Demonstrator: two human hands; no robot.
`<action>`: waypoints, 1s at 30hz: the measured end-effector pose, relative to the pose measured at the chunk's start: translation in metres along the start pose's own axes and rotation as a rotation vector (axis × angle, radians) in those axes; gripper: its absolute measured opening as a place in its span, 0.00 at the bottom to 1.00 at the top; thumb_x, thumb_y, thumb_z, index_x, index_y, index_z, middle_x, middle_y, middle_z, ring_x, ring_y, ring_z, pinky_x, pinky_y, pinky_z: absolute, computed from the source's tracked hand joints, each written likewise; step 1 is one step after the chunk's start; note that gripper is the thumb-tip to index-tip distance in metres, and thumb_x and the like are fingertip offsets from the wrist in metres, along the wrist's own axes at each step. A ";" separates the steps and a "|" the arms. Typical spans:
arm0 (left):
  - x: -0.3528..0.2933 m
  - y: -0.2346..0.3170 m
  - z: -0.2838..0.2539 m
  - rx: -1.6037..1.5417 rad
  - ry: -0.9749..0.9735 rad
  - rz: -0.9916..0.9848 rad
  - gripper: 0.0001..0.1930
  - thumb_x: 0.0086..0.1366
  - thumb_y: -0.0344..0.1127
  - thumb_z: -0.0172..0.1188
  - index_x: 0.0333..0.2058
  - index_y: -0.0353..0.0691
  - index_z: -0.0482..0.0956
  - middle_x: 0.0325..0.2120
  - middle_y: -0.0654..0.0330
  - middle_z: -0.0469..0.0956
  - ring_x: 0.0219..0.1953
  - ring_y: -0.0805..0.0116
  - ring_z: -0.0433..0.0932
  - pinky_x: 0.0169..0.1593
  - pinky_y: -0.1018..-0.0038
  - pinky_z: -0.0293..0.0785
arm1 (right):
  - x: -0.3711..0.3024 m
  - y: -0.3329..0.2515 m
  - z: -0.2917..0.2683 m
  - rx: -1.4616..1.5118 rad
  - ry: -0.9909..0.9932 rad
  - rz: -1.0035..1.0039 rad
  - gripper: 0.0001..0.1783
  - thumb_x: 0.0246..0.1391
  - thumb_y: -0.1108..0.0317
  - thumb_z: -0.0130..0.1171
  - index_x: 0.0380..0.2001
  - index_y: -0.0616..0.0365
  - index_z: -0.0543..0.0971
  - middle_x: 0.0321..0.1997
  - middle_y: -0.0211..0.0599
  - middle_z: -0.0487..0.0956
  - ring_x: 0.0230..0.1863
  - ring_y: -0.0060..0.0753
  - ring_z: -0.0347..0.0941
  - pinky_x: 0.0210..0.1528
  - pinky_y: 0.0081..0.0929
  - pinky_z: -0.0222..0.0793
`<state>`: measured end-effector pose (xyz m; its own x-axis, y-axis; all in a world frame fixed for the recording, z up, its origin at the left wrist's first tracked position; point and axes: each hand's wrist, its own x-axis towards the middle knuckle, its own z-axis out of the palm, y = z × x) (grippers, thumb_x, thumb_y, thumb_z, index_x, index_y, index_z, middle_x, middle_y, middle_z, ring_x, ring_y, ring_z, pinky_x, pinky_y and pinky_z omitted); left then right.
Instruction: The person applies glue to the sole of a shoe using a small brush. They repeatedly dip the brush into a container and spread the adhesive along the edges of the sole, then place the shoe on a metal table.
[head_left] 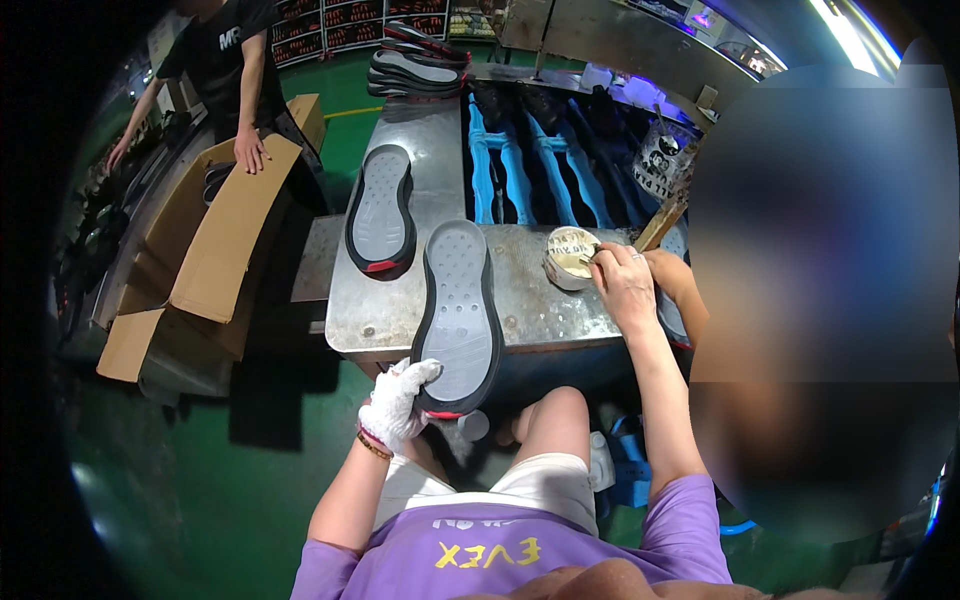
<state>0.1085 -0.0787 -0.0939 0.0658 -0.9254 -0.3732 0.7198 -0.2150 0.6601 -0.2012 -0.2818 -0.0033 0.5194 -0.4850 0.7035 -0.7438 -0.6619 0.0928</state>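
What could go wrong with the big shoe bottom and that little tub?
The sole pokes out past the near edge of the table, so it might tip off if the gloved left hand lets go. The right hand is right at the tub, so a bump could knock it over. That hand is bare, so it might get messy from the pale stuff inside.

Shoe workshop: grey soles (458,310), metal bench (535,310), shelving (362,22), green floor (220,480)
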 end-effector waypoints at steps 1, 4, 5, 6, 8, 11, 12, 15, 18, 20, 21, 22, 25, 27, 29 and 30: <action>0.000 0.002 0.005 -0.048 -0.048 -0.028 0.13 0.65 0.28 0.59 0.47 0.32 0.78 0.42 0.55 0.82 0.43 0.62 0.83 0.48 0.67 0.82 | -0.002 -0.001 -0.002 0.017 0.027 0.034 0.06 0.49 0.70 0.66 0.30 0.58 0.79 0.41 0.39 0.80 0.42 0.44 0.76 0.45 0.38 0.72; -0.024 0.000 0.033 -0.209 -0.102 -0.043 0.16 0.65 0.26 0.57 0.51 0.31 0.75 0.45 0.52 0.81 0.45 0.61 0.83 0.51 0.66 0.81 | -0.009 -0.005 -0.010 0.093 0.128 0.156 0.06 0.50 0.71 0.66 0.30 0.60 0.79 0.42 0.42 0.81 0.41 0.48 0.78 0.44 0.38 0.74; -0.035 0.000 0.038 -0.226 -0.108 -0.048 0.19 0.65 0.25 0.56 0.55 0.32 0.74 0.46 0.52 0.81 0.47 0.62 0.82 0.52 0.65 0.81 | -0.014 -0.008 -0.011 0.142 0.164 0.213 0.06 0.51 0.71 0.66 0.30 0.60 0.79 0.42 0.43 0.81 0.41 0.49 0.79 0.43 0.38 0.75; -0.041 -0.002 0.044 -0.208 -0.081 0.020 0.19 0.65 0.25 0.56 0.55 0.32 0.73 0.46 0.53 0.80 0.47 0.63 0.82 0.52 0.66 0.81 | -0.018 -0.012 -0.013 0.191 0.202 0.270 0.06 0.51 0.71 0.66 0.30 0.61 0.79 0.42 0.45 0.82 0.40 0.50 0.79 0.43 0.38 0.75; -0.057 -0.007 0.042 -0.182 0.018 0.164 0.20 0.65 0.24 0.56 0.56 0.33 0.73 0.47 0.53 0.80 0.47 0.64 0.81 0.52 0.66 0.80 | -0.024 -0.043 -0.031 0.367 0.188 0.465 0.06 0.51 0.74 0.66 0.29 0.64 0.79 0.39 0.50 0.82 0.40 0.46 0.81 0.41 0.35 0.76; -0.064 0.001 0.056 -0.030 0.104 0.372 0.25 0.64 0.23 0.58 0.61 0.37 0.69 0.51 0.57 0.78 0.51 0.64 0.78 0.55 0.68 0.77 | -0.049 -0.083 -0.052 0.531 0.278 0.600 0.05 0.50 0.78 0.66 0.27 0.65 0.78 0.36 0.50 0.83 0.38 0.42 0.82 0.42 0.32 0.76; -0.065 0.005 0.063 -0.040 0.103 0.428 0.27 0.64 0.23 0.59 0.62 0.37 0.67 0.53 0.57 0.77 0.52 0.64 0.77 0.56 0.68 0.75 | -0.061 -0.097 -0.056 0.594 0.289 0.650 0.06 0.50 0.79 0.66 0.26 0.65 0.77 0.35 0.49 0.83 0.38 0.42 0.82 0.43 0.32 0.76; -0.062 -0.003 0.061 0.109 0.200 0.724 0.31 0.63 0.24 0.63 0.65 0.37 0.64 0.56 0.56 0.75 0.55 0.64 0.75 0.59 0.70 0.71 | -0.078 -0.149 -0.078 0.652 0.199 0.584 0.07 0.48 0.78 0.67 0.26 0.65 0.77 0.38 0.52 0.82 0.38 0.46 0.81 0.43 0.34 0.76; -0.071 -0.013 0.065 0.157 0.321 0.792 0.29 0.62 0.18 0.62 0.62 0.39 0.67 0.54 0.56 0.75 0.54 0.63 0.76 0.58 0.67 0.74 | -0.075 -0.192 -0.094 0.688 0.105 0.516 0.08 0.44 0.78 0.70 0.25 0.64 0.78 0.37 0.50 0.83 0.38 0.44 0.81 0.42 0.33 0.76; -0.087 -0.009 0.085 0.204 0.489 0.671 0.29 0.61 0.19 0.64 0.61 0.37 0.67 0.53 0.56 0.76 0.51 0.65 0.77 0.55 0.70 0.74 | -0.075 -0.205 -0.092 0.630 0.101 0.435 0.08 0.42 0.77 0.71 0.24 0.60 0.79 0.36 0.44 0.83 0.36 0.41 0.80 0.42 0.31 0.74; -0.091 -0.008 0.089 0.229 0.570 0.608 0.29 0.61 0.19 0.65 0.61 0.36 0.67 0.52 0.56 0.77 0.50 0.67 0.78 0.54 0.72 0.75 | -0.076 -0.208 -0.092 0.592 0.080 0.423 0.09 0.40 0.77 0.72 0.23 0.58 0.79 0.36 0.40 0.84 0.35 0.38 0.79 0.42 0.30 0.71; -0.092 -0.011 0.086 0.236 0.504 0.637 0.27 0.62 0.22 0.65 0.60 0.35 0.68 0.51 0.57 0.77 0.50 0.68 0.77 0.54 0.72 0.74 | -0.071 -0.212 -0.093 0.600 0.080 0.389 0.10 0.40 0.78 0.72 0.23 0.60 0.78 0.35 0.43 0.83 0.33 0.37 0.79 0.38 0.30 0.73; -0.093 -0.019 0.081 0.283 0.413 0.734 0.21 0.64 0.28 0.66 0.55 0.34 0.73 0.47 0.60 0.78 0.45 0.72 0.78 0.46 0.77 0.77 | -0.060 -0.220 -0.094 0.666 0.104 0.298 0.10 0.41 0.80 0.71 0.23 0.63 0.78 0.33 0.45 0.81 0.31 0.37 0.79 0.30 0.28 0.76; -0.095 -0.019 0.083 0.251 0.367 0.680 0.20 0.64 0.27 0.66 0.55 0.35 0.74 0.45 0.61 0.78 0.41 0.73 0.79 0.40 0.79 0.77 | -0.058 -0.221 -0.094 0.662 0.087 0.280 0.09 0.41 0.81 0.71 0.23 0.64 0.78 0.34 0.46 0.80 0.30 0.37 0.79 0.27 0.27 0.76; -0.100 -0.018 0.085 0.200 0.361 0.614 0.20 0.64 0.28 0.66 0.54 0.36 0.74 0.44 0.62 0.78 0.37 0.74 0.79 0.33 0.81 0.76 | -0.059 -0.225 -0.093 0.659 0.047 0.278 0.09 0.41 0.80 0.71 0.24 0.63 0.78 0.35 0.45 0.80 0.31 0.38 0.79 0.29 0.28 0.77; -0.102 -0.018 0.087 0.174 0.359 0.582 0.20 0.64 0.29 0.66 0.54 0.37 0.74 0.43 0.63 0.78 0.35 0.75 0.79 0.30 0.81 0.76 | -0.059 -0.226 -0.093 0.657 0.027 0.278 0.09 0.41 0.80 0.71 0.24 0.63 0.78 0.35 0.45 0.80 0.31 0.38 0.79 0.29 0.28 0.77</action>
<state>0.0293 -0.0071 -0.0109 0.6523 -0.7513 -0.0999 0.3791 0.2093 0.9014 -0.1024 -0.0505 -0.0005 0.3304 -0.6768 0.6579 -0.4352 -0.7277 -0.5301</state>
